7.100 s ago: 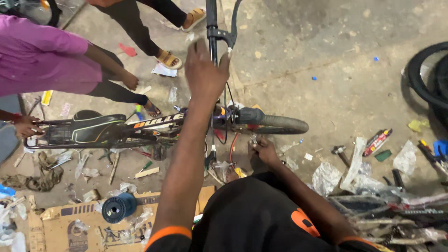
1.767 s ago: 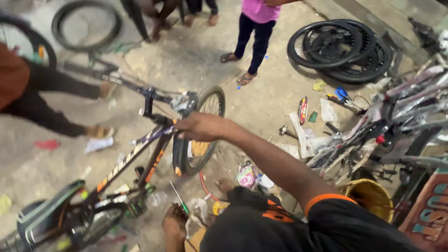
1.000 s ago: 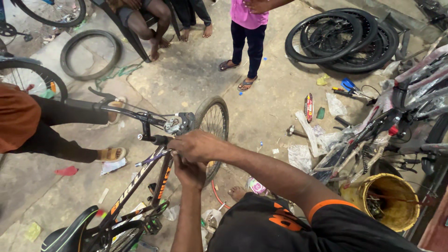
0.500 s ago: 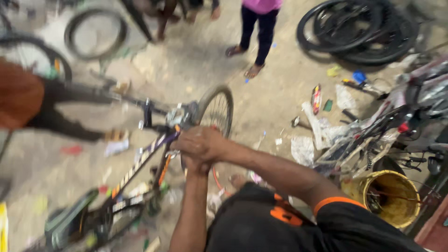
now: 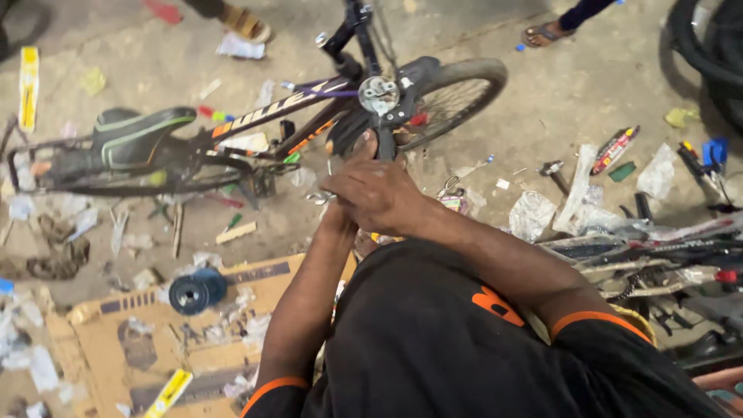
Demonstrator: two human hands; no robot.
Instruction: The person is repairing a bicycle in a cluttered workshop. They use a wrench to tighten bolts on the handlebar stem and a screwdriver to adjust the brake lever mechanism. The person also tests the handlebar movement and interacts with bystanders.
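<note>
My view swung since earlier; bicycle (image 5: 255,131) now lies across far floor. My right hand (image 5: 379,193) clasped over left hand (image 5: 340,213), gripping handlebar (image 5: 364,116); what the left pinches, cannot tell.

Bare concrete floor (image 5: 573,85), dusty and littered. A bicycle (image 5: 255,131) stands on it, black saddle to the left, front wheel to the right. Flattened cardboard (image 5: 116,340) lies at lower left, with a dark round spool (image 5: 197,290) at its upper edge and a yellow strip (image 5: 170,391) near its lower end. Crumpled plastic wrappers (image 5: 534,213) lie right of centre, beside small hand tools (image 5: 553,172) and a red tube (image 5: 615,149). Black tyres (image 5: 708,54) are at upper right. Paper scraps (image 5: 240,48) and a yellow slip (image 5: 29,85) lie at upper left.
</note>
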